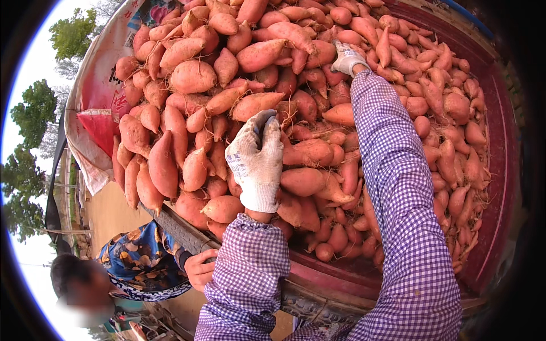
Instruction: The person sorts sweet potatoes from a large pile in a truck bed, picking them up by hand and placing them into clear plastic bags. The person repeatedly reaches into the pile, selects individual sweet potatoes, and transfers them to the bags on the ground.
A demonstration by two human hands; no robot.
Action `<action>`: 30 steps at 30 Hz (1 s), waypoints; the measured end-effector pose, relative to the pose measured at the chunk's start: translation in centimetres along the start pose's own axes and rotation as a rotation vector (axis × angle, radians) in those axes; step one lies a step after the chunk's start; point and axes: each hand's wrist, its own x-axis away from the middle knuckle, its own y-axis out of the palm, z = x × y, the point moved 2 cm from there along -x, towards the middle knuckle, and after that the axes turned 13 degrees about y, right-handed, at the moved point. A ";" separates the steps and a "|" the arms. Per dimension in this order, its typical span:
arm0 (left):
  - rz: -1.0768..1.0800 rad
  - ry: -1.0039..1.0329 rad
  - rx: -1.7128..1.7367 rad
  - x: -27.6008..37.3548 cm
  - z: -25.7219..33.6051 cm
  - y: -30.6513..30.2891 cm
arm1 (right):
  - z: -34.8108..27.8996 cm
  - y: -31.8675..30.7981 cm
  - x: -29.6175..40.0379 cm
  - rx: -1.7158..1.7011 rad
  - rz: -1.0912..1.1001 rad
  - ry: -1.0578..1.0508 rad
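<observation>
Pink-skinned sweet potatoes with thin roots lie heaped in a red truck bed or cart bed. My left hand, in a white knit glove with a grey-coated palm side, is above the middle of the heap. Its thumb and fingertips are drawn together at the top; whether something small is between them cannot be seen. Farther off, my right hand, also gloved, reaches onto the heap beside a rounded sweet potato. Its fingers are partly hidden, and its grip is unclear. Both sleeves are purple-and-white checked.
A person in a patterned blue top stands at lower left, one bare hand on the bed's dark padded rim. The red side wall curves along the right. A printed white-and-red sheet hangs at the left.
</observation>
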 end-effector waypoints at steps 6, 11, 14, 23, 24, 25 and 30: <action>0.020 -0.006 0.008 0.5 -1.6 -0.3 | -1.4 -2.5 4.5 0.074 -0.250 0.002; -0.003 0.029 0.046 0.4 -1.7 0.7 | 1.1 -1.9 7.5 0.078 -0.062 -0.112; 0.016 0.045 0.008 0.0 -1.5 0.0 | -2.1 -1.4 5.4 0.045 -0.210 -0.023; -0.013 -0.077 0.066 0.3 -1.1 -0.1 | -0.7 1.4 1.7 -0.101 -0.288 -0.013; -0.003 -0.052 0.045 0.2 -1.4 -0.2 | -1.1 1.1 2.8 -0.106 -0.262 -0.007; -0.006 -0.054 -0.008 0.2 -1.3 -0.5 | -0.9 0.2 3.8 -0.117 -0.252 -0.059; -0.007 0.000 0.025 -0.1 -0.4 -0.2 | 7.3 -0.5 8.3 -1.110 -0.249 0.213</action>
